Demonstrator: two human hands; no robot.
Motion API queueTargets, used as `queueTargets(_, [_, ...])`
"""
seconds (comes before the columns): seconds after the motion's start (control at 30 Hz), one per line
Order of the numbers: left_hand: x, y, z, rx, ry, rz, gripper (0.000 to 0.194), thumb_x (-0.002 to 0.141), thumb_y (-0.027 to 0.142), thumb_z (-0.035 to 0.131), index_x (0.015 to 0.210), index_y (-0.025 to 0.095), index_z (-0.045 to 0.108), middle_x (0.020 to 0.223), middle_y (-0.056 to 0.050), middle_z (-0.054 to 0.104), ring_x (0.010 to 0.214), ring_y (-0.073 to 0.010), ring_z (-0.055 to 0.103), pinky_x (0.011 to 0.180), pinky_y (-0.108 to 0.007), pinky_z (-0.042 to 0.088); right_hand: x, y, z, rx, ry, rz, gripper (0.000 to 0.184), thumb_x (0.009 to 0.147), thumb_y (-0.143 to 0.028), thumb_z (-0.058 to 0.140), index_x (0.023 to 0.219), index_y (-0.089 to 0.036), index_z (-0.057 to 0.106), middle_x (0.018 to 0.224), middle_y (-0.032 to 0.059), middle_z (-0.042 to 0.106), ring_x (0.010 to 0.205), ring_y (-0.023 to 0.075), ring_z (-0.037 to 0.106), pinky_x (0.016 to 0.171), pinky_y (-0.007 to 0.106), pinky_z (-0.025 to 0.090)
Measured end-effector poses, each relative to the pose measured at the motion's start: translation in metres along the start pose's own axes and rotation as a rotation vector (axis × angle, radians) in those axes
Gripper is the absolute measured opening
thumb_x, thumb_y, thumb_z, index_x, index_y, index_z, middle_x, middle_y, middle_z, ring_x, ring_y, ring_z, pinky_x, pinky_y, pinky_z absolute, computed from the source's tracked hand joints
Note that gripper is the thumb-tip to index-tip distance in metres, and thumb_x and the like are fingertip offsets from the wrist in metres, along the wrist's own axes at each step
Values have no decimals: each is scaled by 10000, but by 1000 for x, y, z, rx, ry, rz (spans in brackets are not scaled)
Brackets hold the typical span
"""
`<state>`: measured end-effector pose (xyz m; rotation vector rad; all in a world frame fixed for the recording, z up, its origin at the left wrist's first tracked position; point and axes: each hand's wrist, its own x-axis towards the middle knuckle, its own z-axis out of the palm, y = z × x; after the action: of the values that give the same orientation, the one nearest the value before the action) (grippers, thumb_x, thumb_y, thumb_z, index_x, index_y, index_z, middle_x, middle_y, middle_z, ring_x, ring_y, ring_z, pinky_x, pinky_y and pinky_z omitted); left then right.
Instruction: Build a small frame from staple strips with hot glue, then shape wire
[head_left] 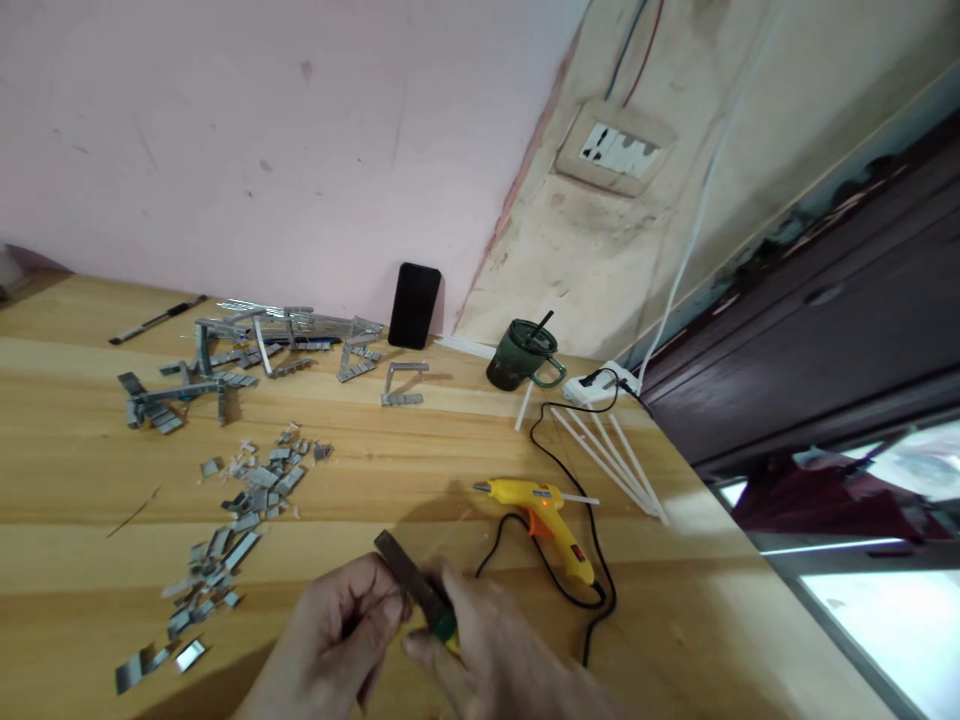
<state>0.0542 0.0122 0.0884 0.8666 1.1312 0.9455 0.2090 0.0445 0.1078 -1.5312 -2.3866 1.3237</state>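
R hand (487,625) grips flat tool (407,572), brown w/ green-&-yellow handle end, tip slanting up above L hand (337,625), fingers pinched, can't tell on what. Metal bits (262,478) left of L hand; glue gun (546,515) beyond R hand, then mug (516,362), phone (415,306).

Soft daylight from right, glare at lower right window (892,640), shadows near hands (397,640), right one motion-blurred
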Motion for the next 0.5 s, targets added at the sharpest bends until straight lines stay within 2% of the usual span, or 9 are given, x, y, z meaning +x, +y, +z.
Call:
queueTargets(0.03, [0, 1, 1, -33, 7, -22, 435, 682, 596, 605, 628, 168, 552, 445, 94, 340, 368, -40, 205, 368, -187, 162, 1, 0, 0, -152, 70, 6, 239, 740, -148, 522, 977, -142, 552, 896, 100, 655, 845, 257, 615, 730, 348, 457])
queueTargets(0.1, [0, 2, 2, -119, 38, -73, 382, 683, 547, 637, 639, 178, 548, 436, 105, 310, 379, -42, 166, 378, -185, 166, 4, 0, 0, -368, 122, 2, 319, 729, -84, 483, 1042, -119, 533, 1002, 153, 633, 933, 298, 587, 778, 402, 441])
queueTargets(0.17, [0, 1, 2, -178, 51, -114, 346, 689, 506, 648, 626, 189, 526, 416, 112, 280, 385, -48, 149, 383, -182, 172, 5, 1, -1, -399, 135, -8, 321, 726, -91, 486, 1042, -121, 533, 1009, 156, 631, 934, 302, 583, 766, 397, 444])
queueTargets(0.27, [0, 0, 0, -118, 6, -73, 364, 703, 525, 622, 609, 193, 507, 410, 107, 303, 369, -48, 166, 371, -183, 163, 2, 0, -5, -118, 73, -64, 263, 748, -193, 522, 1009, -156, 533, 917, 87, 656, 840, 238, 608, 725, 319, 448])
queueTargets(0.4, [-2, 4, -5, 165, -12, 110, 419, 768, 561, 517, 593, 181, 522, 474, 58, 401, 408, -75, 320, 392, -191, 249, -3, -3, -9, 402, -181, -84, 131, 773, -273, 470, 799, -172, 550, 644, -22, 563, 579, 112, 545, 519, 187, 391])
queueTargets(0.47, [-4, 7, -6, 276, -14, 183, 408, 802, 520, 494, 591, 175, 548, 493, 44, 417, 448, -88, 357, 416, -190, 276, -4, -3, -10, 467, -262, -22, 150, 773, -283, 448, 763, -168, 545, 593, -31, 519, 523, 100, 504, 472, 179, 363])
queueTargets(0.5, [-4, 9, -6, 301, -13, 200, 398, 805, 505, 500, 593, 174, 560, 498, 42, 417, 457, -89, 360, 418, -188, 278, -4, -3, -9, 408, -238, 0, 150, 764, -280, 462, 802, -167, 553, 621, -19, 545, 554, 116, 523, 496, 194, 384])
